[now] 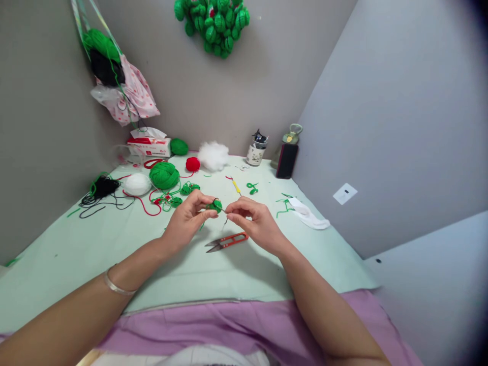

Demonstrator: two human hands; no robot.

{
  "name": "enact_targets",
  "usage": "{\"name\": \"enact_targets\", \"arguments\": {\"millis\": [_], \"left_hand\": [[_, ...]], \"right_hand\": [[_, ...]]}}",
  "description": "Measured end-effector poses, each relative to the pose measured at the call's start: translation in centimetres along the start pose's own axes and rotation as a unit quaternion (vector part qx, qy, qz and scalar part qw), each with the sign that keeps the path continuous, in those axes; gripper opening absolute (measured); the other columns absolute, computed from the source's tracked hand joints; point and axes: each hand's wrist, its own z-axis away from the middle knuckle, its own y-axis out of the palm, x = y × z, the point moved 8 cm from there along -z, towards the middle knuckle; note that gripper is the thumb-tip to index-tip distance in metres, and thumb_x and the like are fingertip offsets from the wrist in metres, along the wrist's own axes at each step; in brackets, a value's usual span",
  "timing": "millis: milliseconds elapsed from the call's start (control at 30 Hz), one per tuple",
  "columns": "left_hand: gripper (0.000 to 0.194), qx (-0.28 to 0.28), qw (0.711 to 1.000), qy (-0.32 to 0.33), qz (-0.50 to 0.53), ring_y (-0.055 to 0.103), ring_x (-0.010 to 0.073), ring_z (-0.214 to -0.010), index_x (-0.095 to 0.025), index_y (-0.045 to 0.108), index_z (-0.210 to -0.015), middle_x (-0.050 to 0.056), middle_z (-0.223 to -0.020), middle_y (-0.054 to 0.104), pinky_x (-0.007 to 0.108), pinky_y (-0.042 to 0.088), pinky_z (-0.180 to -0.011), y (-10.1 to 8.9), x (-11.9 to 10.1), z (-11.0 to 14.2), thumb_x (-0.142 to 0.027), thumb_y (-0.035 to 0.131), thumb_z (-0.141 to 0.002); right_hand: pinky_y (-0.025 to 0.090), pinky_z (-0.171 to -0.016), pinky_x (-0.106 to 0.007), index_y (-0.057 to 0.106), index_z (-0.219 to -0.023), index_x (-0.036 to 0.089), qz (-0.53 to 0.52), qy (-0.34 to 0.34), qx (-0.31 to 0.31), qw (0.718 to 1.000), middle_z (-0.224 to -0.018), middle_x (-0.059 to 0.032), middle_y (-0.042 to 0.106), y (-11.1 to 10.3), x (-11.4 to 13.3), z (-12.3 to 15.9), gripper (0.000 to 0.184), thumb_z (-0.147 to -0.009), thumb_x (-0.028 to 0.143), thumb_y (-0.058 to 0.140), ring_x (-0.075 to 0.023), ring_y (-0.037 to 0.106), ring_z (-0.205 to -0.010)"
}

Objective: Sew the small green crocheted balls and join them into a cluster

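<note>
In the head view, my left hand [190, 213] pinches a small green crocheted ball [215, 205] with a dark strand looped over its top. My right hand [253, 218] is closed beside it, thumb and forefinger on a thin needle [224, 210] that points at the ball. A dark thread end [225, 222] hangs below those fingers. Orange-handled thread snips [229, 241] lie on the table under my hands, blades to the left. Just beyond my hands rests a yellow-handled crochet hook [237, 187].
Yarn balls in green [164, 175], white [137, 184] and red [192, 163] sit at left, near black yarn [104, 188]. Behind stand a tissue box [150, 146], white stuffing [213, 155], a jar [256, 152] and a phone [287, 161]. White cloth [307, 213] lies right.
</note>
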Motion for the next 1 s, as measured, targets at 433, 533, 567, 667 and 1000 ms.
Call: {"name": "enact_targets", "arguments": {"millis": [433, 533, 567, 667, 1000], "left_hand": [[0.019, 0.028, 0.999, -0.020, -0.030, 0.063, 0.0182, -0.088, -0.022, 0.061, -0.095, 0.003, -0.102, 0.062, 0.035, 0.051, -0.081, 0.4, 0.4, 0.1, -0.028, 0.072, -0.081], [0.020, 0.035, 0.998, -0.018, -0.040, 0.061, 0.0169, -0.087, -0.023, 0.062, -0.098, 0.002, -0.100, 0.061, 0.033, 0.051, -0.080, 0.5, 0.5, 0.1, -0.027, 0.072, -0.082], [0.018, 0.036, 0.998, -0.022, -0.037, 0.061, 0.0166, -0.087, -0.023, 0.061, -0.095, 0.002, -0.101, 0.062, 0.033, 0.050, -0.080, 0.5, 0.6, 0.1, -0.027, 0.072, -0.081], [0.018, 0.035, 0.998, -0.040, -0.020, 0.061, 0.0165, -0.088, -0.021, 0.056, -0.087, 0.003, -0.104, 0.063, 0.033, 0.050, -0.081, 0.5, 0.9, 0.1, -0.025, 0.072, -0.080], [0.019, 0.077, 0.993, -0.036, -0.082, 0.059, 0.0170, -0.086, -0.022, 0.062, -0.097, 0.003, -0.097, 0.062, 0.032, 0.049, -0.080, 1.1, 1.1, 0.2, -0.030, 0.070, -0.082]], "right_hand": [[0.047, -0.057, -0.026, 0.058, -0.085, 0.019, -0.274, 0.071, -0.078, 0.956, -0.064, 0.0041, 0.055, -2.4, -1.8, -0.4, 0.024, -0.084, 0.041, 0.069, -0.0100, 0.054, -0.055], [0.048, -0.057, -0.025, 0.056, -0.083, 0.020, -0.303, 0.064, -0.108, 0.944, -0.067, 0.0043, 0.053, -3.2, -1.7, -0.5, 0.025, -0.082, 0.040, 0.071, -0.0098, 0.056, -0.057], [0.048, -0.057, -0.025, 0.056, -0.082, 0.020, -0.310, 0.057, -0.120, 0.941, -0.068, 0.0044, 0.051, -3.6, -1.6, -0.5, 0.026, -0.082, 0.040, 0.072, -0.0096, 0.056, -0.058], [0.047, -0.058, -0.024, 0.055, -0.081, 0.021, -0.321, 0.017, -0.159, 0.933, -0.069, 0.0042, 0.047, -5.1, -1.0, -0.4, 0.024, -0.083, 0.037, 0.071, -0.0090, 0.055, -0.060], [0.049, -0.059, -0.021, 0.054, -0.083, 0.023, -0.311, -0.038, -0.252, 0.916, -0.070, 0.0041, 0.043, -10.1, 0.2, -0.3, 0.024, -0.081, 0.038, 0.073, -0.0083, 0.052, -0.064]]}}
